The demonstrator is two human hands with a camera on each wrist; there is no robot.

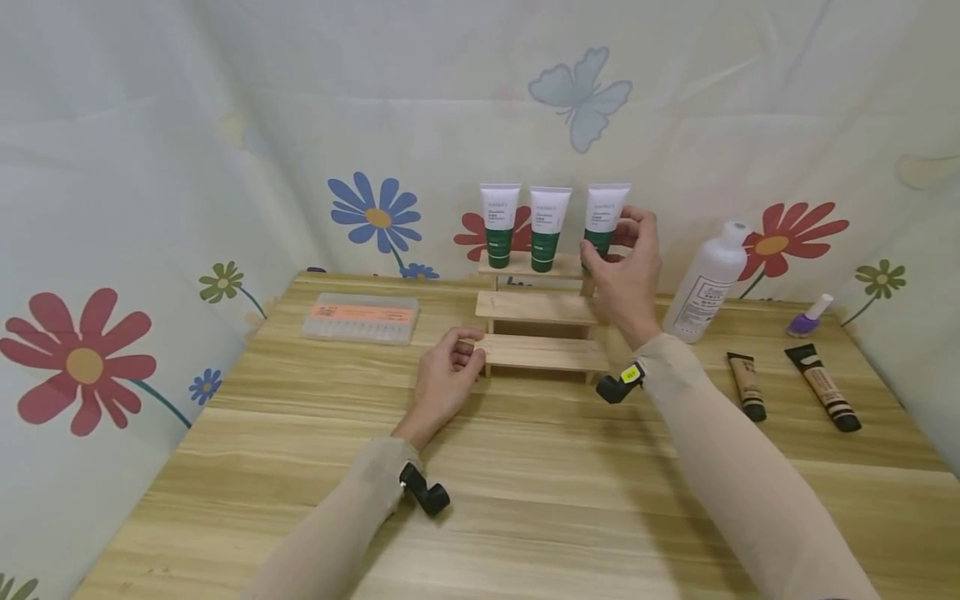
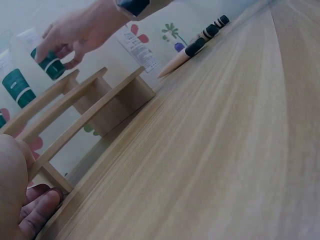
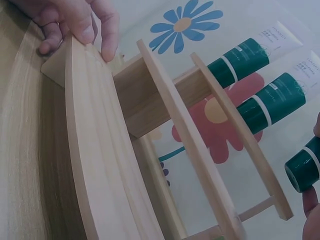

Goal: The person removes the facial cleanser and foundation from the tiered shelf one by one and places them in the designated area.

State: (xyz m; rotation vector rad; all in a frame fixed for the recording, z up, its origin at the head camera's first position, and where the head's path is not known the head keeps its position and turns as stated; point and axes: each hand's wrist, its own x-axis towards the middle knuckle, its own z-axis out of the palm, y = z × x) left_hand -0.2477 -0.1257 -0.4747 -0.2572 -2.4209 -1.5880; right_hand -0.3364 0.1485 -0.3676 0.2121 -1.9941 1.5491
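Note:
A three-step wooden display stand [image 1: 540, 353] rises in tiers on the table. My left hand [image 1: 447, 372] grips the left end of its lowest step, with fingertips around the end leg in the left wrist view. Two white-and-green squeeze tubes stand upright on their caps on the top step: a left tube [image 1: 498, 218] and a middle tube [image 1: 549, 225]. With thumb and fingers, my right hand [image 1: 630, 265] pinches a third matching tube [image 1: 604, 208] upright over the top step's right end. In the right wrist view, this tube's green cap [image 3: 301, 169] shows beside the step's edge.
Left of the stand lies a clear plastic case [image 1: 362, 318] with an orange label. To the right are a white bottle [image 1: 703, 287], a purple nail polish bottle [image 1: 810, 317], a small tan tube [image 1: 747, 385] and a larger tan tube [image 1: 823, 387]. Flowered cloth hangs behind.

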